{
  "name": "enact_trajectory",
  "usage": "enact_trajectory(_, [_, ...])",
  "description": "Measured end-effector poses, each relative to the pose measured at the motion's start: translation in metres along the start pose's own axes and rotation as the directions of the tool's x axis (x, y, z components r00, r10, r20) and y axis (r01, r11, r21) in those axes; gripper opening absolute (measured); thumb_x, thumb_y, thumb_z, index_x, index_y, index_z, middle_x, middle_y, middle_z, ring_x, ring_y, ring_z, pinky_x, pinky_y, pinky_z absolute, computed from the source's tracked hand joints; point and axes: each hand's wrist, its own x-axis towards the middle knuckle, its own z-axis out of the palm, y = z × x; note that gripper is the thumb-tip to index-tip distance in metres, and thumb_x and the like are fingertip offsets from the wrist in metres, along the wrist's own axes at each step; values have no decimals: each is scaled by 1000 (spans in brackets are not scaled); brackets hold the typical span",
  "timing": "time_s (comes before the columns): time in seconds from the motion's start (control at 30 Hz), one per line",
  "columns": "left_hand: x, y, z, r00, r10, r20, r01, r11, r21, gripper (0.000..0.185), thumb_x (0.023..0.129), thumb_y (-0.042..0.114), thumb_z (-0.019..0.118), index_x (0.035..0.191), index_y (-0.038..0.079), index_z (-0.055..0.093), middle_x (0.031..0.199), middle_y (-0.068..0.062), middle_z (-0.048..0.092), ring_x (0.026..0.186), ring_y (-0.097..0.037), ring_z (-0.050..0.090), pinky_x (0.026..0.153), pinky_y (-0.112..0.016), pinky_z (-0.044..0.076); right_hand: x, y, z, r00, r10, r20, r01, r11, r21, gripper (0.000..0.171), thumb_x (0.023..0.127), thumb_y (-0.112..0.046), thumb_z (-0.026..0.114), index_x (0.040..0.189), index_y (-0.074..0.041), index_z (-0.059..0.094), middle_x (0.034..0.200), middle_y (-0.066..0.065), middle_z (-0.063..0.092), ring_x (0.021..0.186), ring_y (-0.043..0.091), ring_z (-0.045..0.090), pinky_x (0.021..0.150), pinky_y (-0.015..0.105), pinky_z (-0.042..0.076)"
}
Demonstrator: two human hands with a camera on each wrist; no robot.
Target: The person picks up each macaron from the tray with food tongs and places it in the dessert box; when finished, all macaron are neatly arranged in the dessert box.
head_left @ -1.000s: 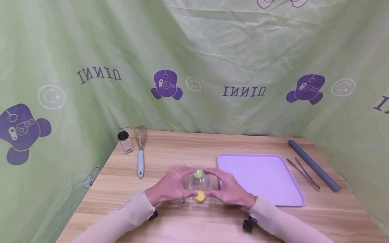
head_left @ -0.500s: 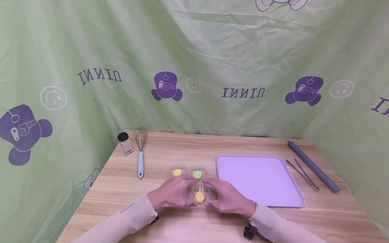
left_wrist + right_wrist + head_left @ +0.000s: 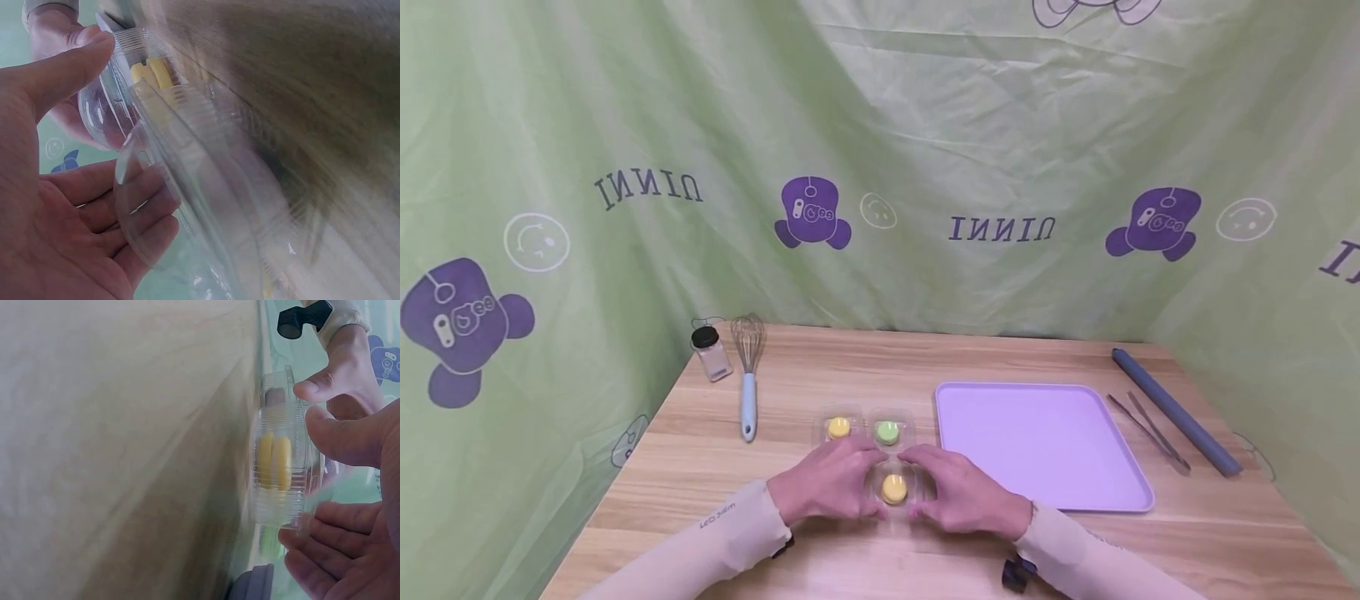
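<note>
A clear plastic box (image 3: 912, 473) with a yellow macaron (image 3: 893, 489) inside sits on the table between both hands, its lid down over the macaron. My left hand (image 3: 831, 480) grips its left side, thumb at the near corner and fingers at the far one. The right hand (image 3: 966, 492) holds the right side the same way; in the right wrist view its thumb (image 3: 334, 437) is at the lid's rim. Just behind stand two more clear boxes, one with a yellow macaron (image 3: 838, 427), the other with a green macaron (image 3: 887, 432).
To the right lies a purple tray (image 3: 1037, 446), with metal tongs (image 3: 1150, 429) and a blue-grey rod (image 3: 1176, 412) beyond it. At the back left are a whisk (image 3: 748, 379) and a black-capped jar (image 3: 711, 354). A green printed curtain (image 3: 880, 275) surrounds the wooden table (image 3: 820, 358).
Both hands have come down and slightly nearer with the lid, which now lies lower over the yellow macaron. The boxes behind, partly covered before, show more fully.
</note>
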Motion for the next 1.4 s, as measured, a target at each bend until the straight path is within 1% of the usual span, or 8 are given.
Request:
enact_trajectory(0.13, [2, 4, -1, 1000, 9, 5, -9, 1000, 10, 72, 71, 55, 86, 125, 11, 70, 117, -2, 74, 105, -16, 69, 92, -27, 60, -1, -2, -3, 1000, -12, -6, 11, 1000, -25, 73, 74, -32, 87, 136, -7, 58, 132, 8, 67, 124, 22, 65, 107, 38, 55])
enact_trajectory(0.3, [5, 9, 0, 999, 33, 13, -34, 997, 65, 63, 69, 49, 88, 117, 12, 71, 105, 2, 74, 96, -11, 66, 87, -24, 59, -4, -5, -1, 999, -35, 3, 35, 997, -64, 75, 70, -33, 89, 133, -7, 59, 128, 7, 68, 117, 19, 67, 102, 36, 58])
enact_trajectory(0.43, [4, 13, 1, 999, 18, 35, -20, 997, 75, 57, 67, 46, 89, 111, 15, 72, 100, 5, 73, 93, -9, 65, 83, -23, 59, -6, -8, 4, 1000, -23, 15, 24, 998, -52, 74, 70, -31, 90, 133, -5, 59, 127, 7, 68, 117, 18, 67, 101, 35, 58])
enact_trajectory(0.6, [3, 15, 1, 999, 2, 46, -7, 994, 112, 56, 67, 50, 89, 107, 15, 72, 98, 5, 73, 91, -10, 65, 83, -24, 59, -3, -9, 2, 999, 7, 53, -5, 999, -34, 74, 73, -31, 89, 135, -5, 59, 129, 7, 68, 120, 19, 66, 104, 36, 56])
enact_trajectory(0.77, [4, 16, 0, 999, -1, 41, -5, 991, 137, 57, 67, 53, 89, 106, 14, 73, 98, 3, 75, 91, -11, 66, 85, -25, 60, 1, -8, -1, 997, 4, 76, -2, 999, -32, 73, 73, -31, 88, 135, -6, 58, 130, 6, 68, 120, 19, 66, 105, 36, 56])
enact_trajectory(1.1, [0, 12, -1, 997, -40, 60, 36, 997, 72, 69, 69, 51, 87, 120, 8, 69, 113, -4, 73, 104, -17, 67, 93, -31, 60, 3, -4, -3, 997, -35, 66, 39, 998, -50, 78, 73, -35, 87, 139, -5, 57, 134, 8, 67, 123, 22, 65, 109, 36, 54])
enact_trajectory(1.3, [-2, 12, 2, 998, -27, 53, 24, 998, 51, 69, 71, 54, 86, 121, 9, 68, 107, -1, 71, 101, -14, 63, 90, -28, 59, 0, -5, -4, 997, -33, 66, 39, 996, -81, 76, 75, -36, 85, 139, -6, 57, 135, 7, 67, 124, 22, 65, 108, 37, 54])
enact_trajectory(1.4, [-3, 12, 1, 997, -51, 65, 49, 998, 42, 77, 71, 55, 85, 128, 8, 65, 114, -3, 70, 105, -15, 63, 92, -29, 59, -1, -5, -6, 998, -45, 43, 49, 995, -91, 78, 74, -37, 86, 139, -6, 57, 135, 8, 67, 124, 22, 65, 108, 38, 54])
